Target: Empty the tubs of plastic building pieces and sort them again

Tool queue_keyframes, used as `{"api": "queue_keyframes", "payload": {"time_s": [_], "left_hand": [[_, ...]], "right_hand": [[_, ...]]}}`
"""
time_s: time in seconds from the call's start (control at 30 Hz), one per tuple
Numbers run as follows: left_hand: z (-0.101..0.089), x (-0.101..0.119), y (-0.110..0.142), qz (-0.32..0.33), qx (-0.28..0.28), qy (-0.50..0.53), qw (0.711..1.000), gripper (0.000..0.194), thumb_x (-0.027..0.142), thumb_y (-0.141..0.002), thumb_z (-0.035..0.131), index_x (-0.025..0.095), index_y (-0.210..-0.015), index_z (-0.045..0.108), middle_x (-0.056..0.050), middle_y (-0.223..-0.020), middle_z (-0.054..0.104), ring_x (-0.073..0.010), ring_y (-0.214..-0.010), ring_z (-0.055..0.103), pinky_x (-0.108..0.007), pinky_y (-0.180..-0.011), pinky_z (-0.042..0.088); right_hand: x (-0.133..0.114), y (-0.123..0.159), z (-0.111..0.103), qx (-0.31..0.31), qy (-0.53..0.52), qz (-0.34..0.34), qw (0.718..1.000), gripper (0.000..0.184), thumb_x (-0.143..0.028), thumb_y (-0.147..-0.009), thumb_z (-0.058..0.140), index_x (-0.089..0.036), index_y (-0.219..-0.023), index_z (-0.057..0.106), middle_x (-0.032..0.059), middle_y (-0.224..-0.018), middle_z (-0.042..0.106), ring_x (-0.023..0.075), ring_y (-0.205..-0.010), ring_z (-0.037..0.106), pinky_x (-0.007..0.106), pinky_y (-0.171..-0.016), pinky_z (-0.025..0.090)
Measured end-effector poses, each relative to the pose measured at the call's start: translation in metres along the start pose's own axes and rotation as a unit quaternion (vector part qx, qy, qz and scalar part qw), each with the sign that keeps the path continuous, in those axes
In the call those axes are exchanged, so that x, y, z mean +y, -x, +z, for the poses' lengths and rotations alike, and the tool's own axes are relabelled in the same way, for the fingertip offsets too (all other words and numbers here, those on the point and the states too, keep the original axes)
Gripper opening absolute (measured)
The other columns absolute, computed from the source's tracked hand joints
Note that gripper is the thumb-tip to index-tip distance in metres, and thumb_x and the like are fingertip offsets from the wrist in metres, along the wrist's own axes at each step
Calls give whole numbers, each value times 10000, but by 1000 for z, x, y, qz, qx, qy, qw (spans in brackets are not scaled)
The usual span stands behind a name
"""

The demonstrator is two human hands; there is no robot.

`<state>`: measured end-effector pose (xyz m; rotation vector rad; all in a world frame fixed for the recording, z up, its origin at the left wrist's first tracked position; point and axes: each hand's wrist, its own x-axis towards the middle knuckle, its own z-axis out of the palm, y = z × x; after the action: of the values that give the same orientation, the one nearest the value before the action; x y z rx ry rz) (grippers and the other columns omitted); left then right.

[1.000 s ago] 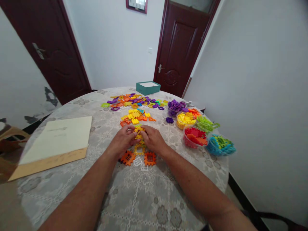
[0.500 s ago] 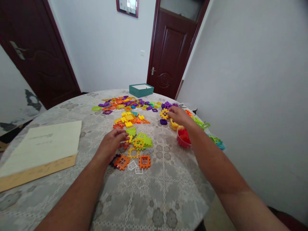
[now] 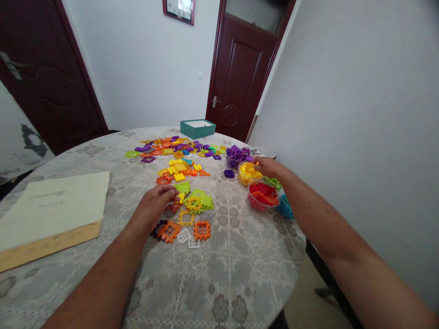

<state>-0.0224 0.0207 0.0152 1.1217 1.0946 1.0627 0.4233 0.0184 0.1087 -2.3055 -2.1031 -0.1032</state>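
My left hand [image 3: 156, 204] rests by the near pile, its fingers loosely curled and apart beside a yellow block [image 3: 181, 198] and a lime-green toothed plate [image 3: 183, 187]. My right hand [image 3: 269, 166] reaches over the tub of yellow pieces [image 3: 249, 172], fingertips together. A light purple piece [image 3: 250, 159] shows at those fingertips; whether it is held or lies in a tub I cannot tell. Behind stands a tub of purple pieces [image 3: 236, 156]. Closer to me is a clear tub of red pieces [image 3: 263, 195]. A dark purple toothed piece [image 3: 229, 173] lies on the cloth.
Orange window plates [image 3: 202, 230] and white window lattices [image 3: 194, 242] lie near me. Mixed pieces [image 3: 168, 151] spread across the back, before a teal box [image 3: 198, 129]. A paper sheet [image 3: 55, 205] lies left. Blue pieces [image 3: 285, 208] sit near the table's right edge.
My right hand has moved right from above the dark purple piece to the yellow tub. The yellow toothed piece at its fingertips no longer shows there. My left hand stays by the pile.
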Motion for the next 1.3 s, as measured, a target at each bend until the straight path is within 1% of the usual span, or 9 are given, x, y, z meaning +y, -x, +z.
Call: {"api": "queue_keyframes", "payload": {"time_s": [0.2,0.47,0.63,0.7,0.83,0.93,1.03,1.17,1.3], "left_hand": [[-1,-2,-1,4,-7,-2,1000,336,364,-670,843,169,-914,719,-92,-959,755,-199,-812,716,-288,-611,613],[-2,-4,-1,-10,-30,-8,999,352,382,-675,844,169,-920,708,-87,-930,745,-207,-797,724,-290,-618,613],[-1,-4,-1,-10,-34,-15,999,348,377,-679,841,167,-925,713,-95,-910,750,-215,-798,727,-289,-619,607],[-1,-3,0,-9,-34,-18,999,351,370,-668,844,167,-924,717,-101,-909,753,-223,-816,734,-287,-621,605],[0,-1,1,-14,-36,-26,999,372,394,-648,850,167,-911,715,-96,-890,749,-216,-795,732,-281,-617,597],[0,-1,1,-20,-38,-30,999,375,406,-651,846,168,-906,709,-95,-882,751,-210,-787,728,-283,-624,595],[0,-3,1,-14,-43,-31,998,361,400,-671,837,167,-916,711,-99,-913,756,-211,-805,728,-288,-638,600],[-1,-4,0,-11,-35,-23,999,351,393,-670,836,164,-906,713,-94,-912,750,-208,-786,722,-291,-623,598],[-6,-2,-2,8,10,-3,1000,329,376,-675,829,170,-907,719,-99,-965,761,-206,-821,724,-285,-626,600]], "right_hand": [[6,0,0,-28,19,6,999,328,-223,-978,580,-191,-1269,726,96,-1142,785,189,-929,694,246,-823,471],[3,2,0,-77,41,0,996,296,-189,-874,694,-194,-1155,785,94,-1171,779,226,-993,706,266,-814,485],[1,11,-3,-95,12,-32,995,436,-278,-849,776,-237,-1282,733,69,-1260,755,220,-1058,703,269,-870,505],[-1,13,-3,-89,-2,-46,995,398,-264,-862,758,-226,-1258,737,70,-1250,757,212,-1053,701,263,-861,500],[-4,11,4,-48,7,-53,997,197,-214,-899,666,-188,-1064,771,68,-1073,785,191,-926,691,247,-769,467],[-2,5,9,3,7,-49,999,213,-214,-929,608,-166,-1075,756,87,-1070,778,189,-915,678,249,-773,459],[3,-3,15,60,-46,-18,997,263,-232,-951,581,-148,-1146,737,97,-1048,778,179,-872,688,243,-746,469],[10,-10,23,23,-92,57,994,398,-214,-948,584,-150,-1328,682,83,-1024,794,142,-727,706,217,-678,488],[10,-10,27,8,-46,67,997,385,-165,-901,591,-139,-1245,762,112,-1067,804,191,-858,736,244,-780,513]]}}
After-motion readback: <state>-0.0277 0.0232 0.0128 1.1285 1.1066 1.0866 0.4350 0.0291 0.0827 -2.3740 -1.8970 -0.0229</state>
